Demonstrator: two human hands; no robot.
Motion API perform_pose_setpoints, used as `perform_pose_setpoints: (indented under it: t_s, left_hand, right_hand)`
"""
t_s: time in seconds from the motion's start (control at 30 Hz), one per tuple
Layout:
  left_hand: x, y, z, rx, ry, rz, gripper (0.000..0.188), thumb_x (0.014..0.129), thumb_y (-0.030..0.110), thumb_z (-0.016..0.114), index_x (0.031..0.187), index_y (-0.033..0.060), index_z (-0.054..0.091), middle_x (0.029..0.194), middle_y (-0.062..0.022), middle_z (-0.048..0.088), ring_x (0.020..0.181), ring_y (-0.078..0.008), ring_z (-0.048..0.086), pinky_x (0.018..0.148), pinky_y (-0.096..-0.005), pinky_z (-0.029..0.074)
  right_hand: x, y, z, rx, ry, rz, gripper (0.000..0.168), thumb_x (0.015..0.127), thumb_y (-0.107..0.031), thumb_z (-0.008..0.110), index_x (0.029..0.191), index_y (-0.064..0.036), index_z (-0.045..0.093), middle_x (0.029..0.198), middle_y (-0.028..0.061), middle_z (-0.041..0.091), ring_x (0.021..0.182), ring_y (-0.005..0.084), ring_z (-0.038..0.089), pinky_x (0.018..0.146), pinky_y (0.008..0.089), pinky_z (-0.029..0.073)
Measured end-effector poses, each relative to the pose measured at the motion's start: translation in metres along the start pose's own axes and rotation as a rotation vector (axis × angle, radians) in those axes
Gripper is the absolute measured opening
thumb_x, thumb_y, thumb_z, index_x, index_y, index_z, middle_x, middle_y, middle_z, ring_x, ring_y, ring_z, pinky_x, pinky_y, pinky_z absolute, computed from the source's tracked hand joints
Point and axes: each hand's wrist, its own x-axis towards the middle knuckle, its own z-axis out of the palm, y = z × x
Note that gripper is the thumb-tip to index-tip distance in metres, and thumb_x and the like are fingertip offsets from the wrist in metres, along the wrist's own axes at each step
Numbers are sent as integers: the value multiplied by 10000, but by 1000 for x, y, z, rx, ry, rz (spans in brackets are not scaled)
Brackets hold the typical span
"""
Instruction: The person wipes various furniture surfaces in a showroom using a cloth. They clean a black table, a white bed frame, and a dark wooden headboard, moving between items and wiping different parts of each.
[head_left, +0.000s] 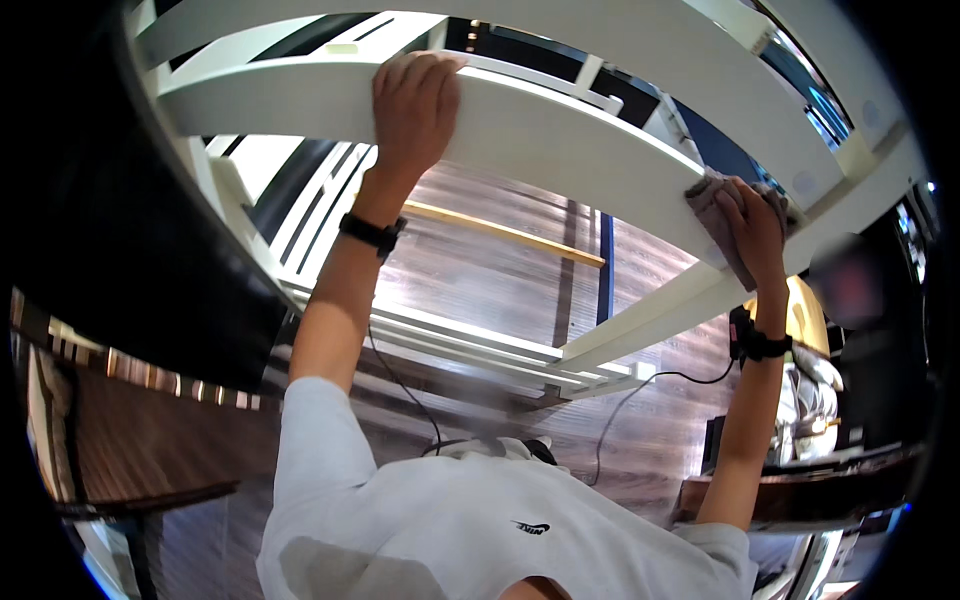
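Observation:
My left hand is hooked over the top edge of a wide white board, part of a white frame that looks like a bunk bed. The fingers curl over its far side. At the board's right end, close to a white post, my right hand holds a crumpled grey-brown cloth against the board. Part of the cloth is hidden behind my fingers. A black band is on my left wrist, and another is on the right.
Another white board runs above. Lower white rails stand near the wood-look floor. A yellowish bar meets a blue upright. A black cable hangs near my right arm. Brown furniture is at left.

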Motion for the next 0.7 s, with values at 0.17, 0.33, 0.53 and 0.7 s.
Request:
perform_pose_setpoints:
  t_s: [0.17,0.33,0.53,0.7]
  left_hand:
    - [-8,3,13,-16,-5,-32,216,1031,216,512,1123,134,690,1096,-34,677,1126,-251,593,1091,-463,365]
    - [-4,2,27,25,31,-18,299,1083,257,425,1089,137,698,1081,-40,708,1097,-247,629,1084,-457,352]
    - [4,4,24,100,-36,-13,402,1115,270,331,1086,119,703,1102,-46,726,1098,-257,651,1106,-462,370]
    - [6,6,16,157,-74,1,402,1115,248,332,1114,95,704,1117,-50,731,1092,-273,648,1096,-463,389]
  right_hand:
    - [30,-32,17,7,-76,-56,398,1024,-405,592,1246,-101,717,957,193,735,881,343,701,832,403,519]
    - [75,-105,52,107,-56,-101,441,1008,-515,563,1090,-125,753,850,141,736,756,312,716,754,421,553]
    - [103,-143,97,134,185,-193,480,968,-547,602,899,-85,712,757,131,707,679,314,711,647,420,557]
    - [68,-78,71,182,197,-190,411,910,-503,696,1024,-109,735,832,105,739,728,286,734,676,389,579]
